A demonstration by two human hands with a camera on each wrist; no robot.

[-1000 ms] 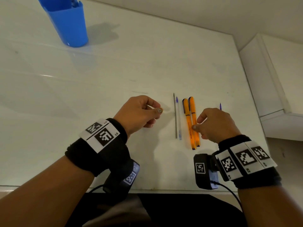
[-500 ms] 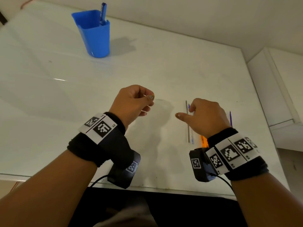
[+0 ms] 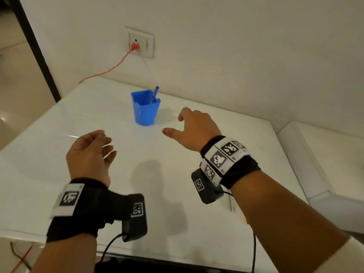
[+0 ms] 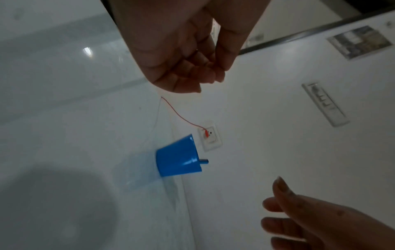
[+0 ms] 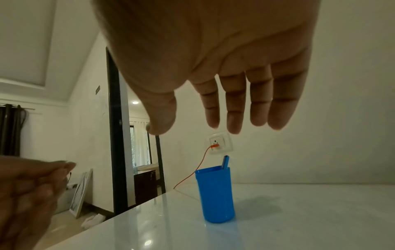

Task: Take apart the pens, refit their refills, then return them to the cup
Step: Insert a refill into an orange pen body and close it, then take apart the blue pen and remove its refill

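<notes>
A blue cup (image 3: 145, 113) (image 4: 177, 160) (image 5: 215, 194) stands upright at the far middle of the white table (image 3: 49, 154). One blue pen (image 3: 155, 93) (image 5: 225, 162) leans in it. My right hand (image 3: 173, 125) (image 5: 192, 126) hovers in the air right of the cup, fingers straight and spread, holding nothing. My left hand (image 3: 107, 144) (image 4: 205, 72) floats nearer me and to the left, with fingers loosely curled and nothing visible in them. My right forearm hides the orange pens. Only thin refills (image 3: 232, 204) peek out, blurred, beside the wrist camera.
A wall socket (image 3: 140, 43) behind the cup carries a red plug, and its red cable (image 3: 106, 71) runs down off the table's far left corner. A white ledge (image 3: 323, 160) borders the table on the right. The front edge lies under my forearms.
The view has tipped up toward the wall. My right hand let go of the orange pens, rose and moved forward toward the cup. My left hand lifted and loosened its pinch.
</notes>
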